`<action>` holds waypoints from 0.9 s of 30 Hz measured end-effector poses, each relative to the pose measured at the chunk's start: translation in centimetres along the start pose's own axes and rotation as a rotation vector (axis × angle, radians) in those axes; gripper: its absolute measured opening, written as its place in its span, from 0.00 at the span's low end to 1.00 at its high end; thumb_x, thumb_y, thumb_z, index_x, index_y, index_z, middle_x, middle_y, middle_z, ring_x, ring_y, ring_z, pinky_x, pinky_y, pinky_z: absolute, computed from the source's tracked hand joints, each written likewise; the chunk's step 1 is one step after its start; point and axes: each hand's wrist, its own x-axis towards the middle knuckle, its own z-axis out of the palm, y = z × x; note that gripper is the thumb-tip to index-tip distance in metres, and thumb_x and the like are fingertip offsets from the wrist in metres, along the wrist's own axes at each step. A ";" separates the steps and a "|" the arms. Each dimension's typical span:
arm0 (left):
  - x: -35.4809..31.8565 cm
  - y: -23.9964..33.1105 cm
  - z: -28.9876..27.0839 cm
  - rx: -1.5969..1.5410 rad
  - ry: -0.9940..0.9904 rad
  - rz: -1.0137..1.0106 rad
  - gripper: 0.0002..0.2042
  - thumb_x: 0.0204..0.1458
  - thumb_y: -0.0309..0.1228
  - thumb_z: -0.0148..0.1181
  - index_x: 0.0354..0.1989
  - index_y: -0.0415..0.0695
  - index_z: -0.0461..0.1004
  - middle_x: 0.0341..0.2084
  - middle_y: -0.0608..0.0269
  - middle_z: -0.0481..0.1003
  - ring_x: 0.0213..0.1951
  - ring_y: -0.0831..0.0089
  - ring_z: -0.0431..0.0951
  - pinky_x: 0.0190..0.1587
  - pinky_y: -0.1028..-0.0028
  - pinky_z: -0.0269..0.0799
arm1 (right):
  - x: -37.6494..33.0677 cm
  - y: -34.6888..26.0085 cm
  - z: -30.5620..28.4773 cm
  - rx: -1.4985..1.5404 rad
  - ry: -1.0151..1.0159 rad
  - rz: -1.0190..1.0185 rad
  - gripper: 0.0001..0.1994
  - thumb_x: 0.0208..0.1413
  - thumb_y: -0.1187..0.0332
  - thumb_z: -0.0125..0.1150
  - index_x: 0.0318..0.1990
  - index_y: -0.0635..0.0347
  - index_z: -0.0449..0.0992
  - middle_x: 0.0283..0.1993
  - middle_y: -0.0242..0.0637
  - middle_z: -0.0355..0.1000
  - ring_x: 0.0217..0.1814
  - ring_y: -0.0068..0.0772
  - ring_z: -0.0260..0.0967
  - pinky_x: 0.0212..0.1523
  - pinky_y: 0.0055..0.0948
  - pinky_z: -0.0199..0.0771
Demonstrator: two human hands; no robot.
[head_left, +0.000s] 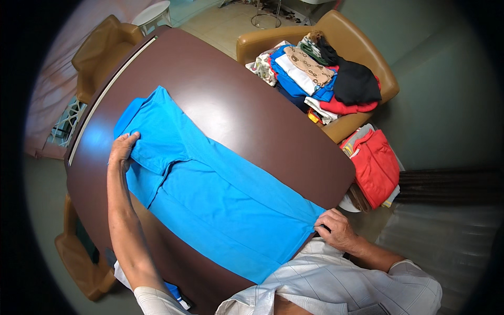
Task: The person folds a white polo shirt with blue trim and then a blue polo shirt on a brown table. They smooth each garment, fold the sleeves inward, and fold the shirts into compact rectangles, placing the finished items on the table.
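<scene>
While the dark vignette swallows the outer corners, a tan leather armchair with a curved back (84, 262) shows at the lower left, much of it hidden by the table. Another tan leather armchair (102, 50) stands above it, its lower part partly covered by the table edge. The left hand (123, 148) rests at the upper-left end of the shirt, thumb on the cloth; its other fingers are partly concealed, so I cannot tell whether they grip. Beyond that forearm, a small white and blue thing (172, 290) is too covered to identify. The bright blue cloth shirt (226, 199) lies stretched diagonally across the glossy brown table with rounded corners (247, 131), its underlayers out of sight. Farther over, a wide tan leather armchair (362, 39) bears a heap of multicoloured folded clothes (302, 68), the lower pieces mostly buried. The right hand (337, 230) pinches the shirt's near right corner between thumb and curled fingers. Rightmost, a red folded cloth garment (375, 168) tops a stack whose support is mostly hidden
</scene>
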 end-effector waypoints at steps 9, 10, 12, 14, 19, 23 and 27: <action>-2.8 1.6 1.3 0.428 0.108 0.130 0.18 0.57 0.49 0.74 0.27 0.51 0.75 0.22 0.74 0.70 0.23 0.79 0.68 0.24 0.68 0.64 | 1.9 -1.2 -2.7 -0.027 -0.376 0.239 0.11 0.56 0.62 0.75 0.40 0.59 0.83 0.37 0.42 0.80 0.40 0.47 0.80 0.43 0.44 0.79; -2.9 2.1 1.0 0.488 0.041 0.150 0.21 0.55 0.53 0.74 0.25 0.52 0.73 0.22 0.74 0.66 0.23 0.78 0.65 0.24 0.68 0.60 | 2.9 -2.0 -3.6 -0.021 -0.428 0.266 0.12 0.57 0.62 0.75 0.40 0.59 0.83 0.37 0.42 0.80 0.40 0.47 0.80 0.42 0.44 0.79; -2.9 3.0 1.0 0.663 0.119 0.219 0.23 0.56 0.53 0.73 0.34 0.41 0.83 0.27 0.59 0.79 0.31 0.66 0.79 0.34 0.61 0.75 | 4.7 -3.0 -4.3 0.045 -0.367 0.223 0.10 0.56 0.67 0.76 0.40 0.62 0.83 0.35 0.40 0.79 0.33 0.39 0.78 0.38 0.36 0.79; -2.4 4.2 2.2 0.754 0.172 0.417 0.25 0.58 0.51 0.70 0.44 0.35 0.85 0.37 0.46 0.85 0.41 0.55 0.86 0.45 0.59 0.81 | 6.0 -2.4 -3.4 0.020 -0.120 0.153 0.10 0.55 0.68 0.75 0.40 0.62 0.83 0.35 0.40 0.78 0.33 0.37 0.78 0.38 0.36 0.79; -0.1 6.0 6.4 0.478 0.209 0.688 0.25 0.63 0.46 0.65 0.59 0.38 0.80 0.48 0.42 0.85 0.53 0.51 0.86 0.57 0.58 0.81 | 5.7 -1.0 -2.3 -0.153 -0.034 0.111 0.14 0.52 0.68 0.76 0.44 0.61 0.81 0.40 0.43 0.77 0.39 0.44 0.77 0.42 0.41 0.78; 2.4 7.8 9.8 0.645 0.306 0.599 0.26 0.64 0.49 0.62 0.60 0.41 0.80 0.50 0.45 0.85 0.56 0.47 0.84 0.60 0.52 0.77 | 4.1 -0.2 -1.6 -0.119 -0.110 0.250 0.15 0.50 0.67 0.79 0.42 0.61 0.80 0.40 0.44 0.76 0.41 0.48 0.76 0.44 0.44 0.77; 3.9 9.0 12.5 0.757 0.360 0.462 0.27 0.59 0.51 0.66 0.56 0.41 0.83 0.48 0.46 0.86 0.53 0.48 0.84 0.58 0.53 0.77 | 4.3 -0.4 -1.8 -0.118 -0.082 0.195 0.11 0.50 0.71 0.79 0.38 0.61 0.81 0.38 0.43 0.76 0.41 0.48 0.77 0.44 0.43 0.78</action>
